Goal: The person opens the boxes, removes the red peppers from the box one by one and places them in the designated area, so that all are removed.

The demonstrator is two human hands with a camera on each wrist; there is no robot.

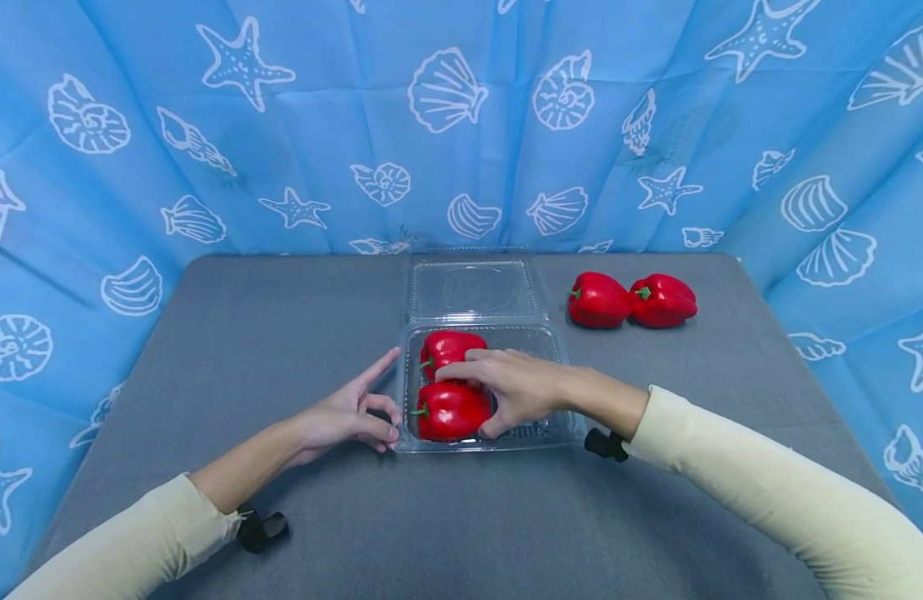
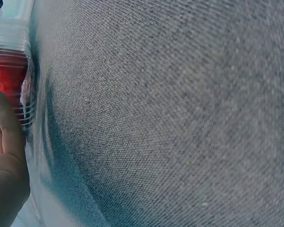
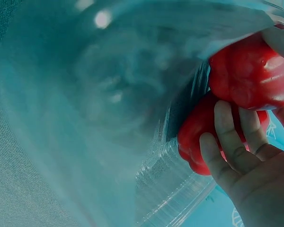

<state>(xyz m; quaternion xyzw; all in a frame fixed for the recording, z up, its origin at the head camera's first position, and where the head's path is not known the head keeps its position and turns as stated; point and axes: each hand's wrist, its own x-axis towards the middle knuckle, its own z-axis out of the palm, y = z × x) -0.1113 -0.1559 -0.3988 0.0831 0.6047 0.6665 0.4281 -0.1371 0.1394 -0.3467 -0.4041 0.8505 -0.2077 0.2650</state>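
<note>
Two red bell peppers lie side by side in the left half of a clear plastic clamshell box, its base (image 1: 536, 337) open toward me. My right hand (image 1: 517, 383) grips the nearer bell pepper (image 1: 450, 412), thumb at its right end and fingers over its top. In the right wrist view, several fingertips of that hand also rest against the farther bell pepper (image 3: 199, 127). At the box's left side is my left hand (image 1: 349, 417), its index finger pointing forward along the wall and its other fingers loosely bent at the rim.
The box's transparent lid (image 1: 469, 287) lies folded back behind the base. Two more red bell peppers, a left one (image 1: 598, 300) and a right one (image 1: 666, 300), sit together at the table's back right. A blue curtain (image 1: 461, 150) with white shells hangs behind the grey table (image 1: 296, 317).
</note>
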